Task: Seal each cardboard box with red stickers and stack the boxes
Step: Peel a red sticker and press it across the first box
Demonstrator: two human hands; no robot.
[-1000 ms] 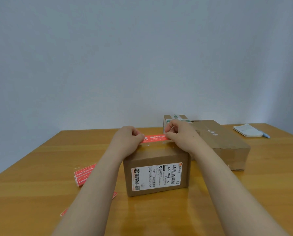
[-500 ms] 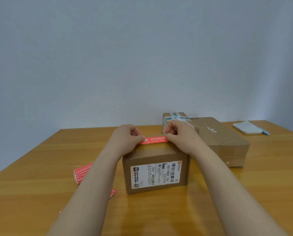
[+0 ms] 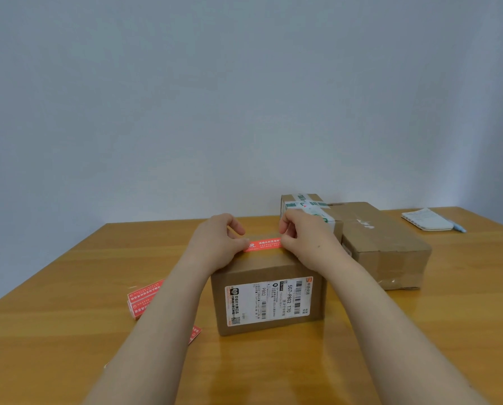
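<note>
A small cardboard box (image 3: 269, 302) with a white shipping label on its front stands in the middle of the wooden table (image 3: 54, 331). Across its top lies a red sticker (image 3: 264, 244). My left hand (image 3: 218, 242) pinches the sticker's left end and my right hand (image 3: 306, 238) pinches its right end, both resting on the box top. Behind on the right lie a larger cardboard box (image 3: 384, 247) and a smaller box with green and white tape (image 3: 306, 206).
A pile of red stickers (image 3: 143, 298) lies left of my left forearm, and another red sticker (image 3: 194, 333) shows under it. A white notebook (image 3: 427, 219) with a blue pen (image 3: 457, 226) lies at the table's far right. A plain wall stands behind.
The sticker has come down onto the box top, held at both ends. Both hands have stayed in place.
</note>
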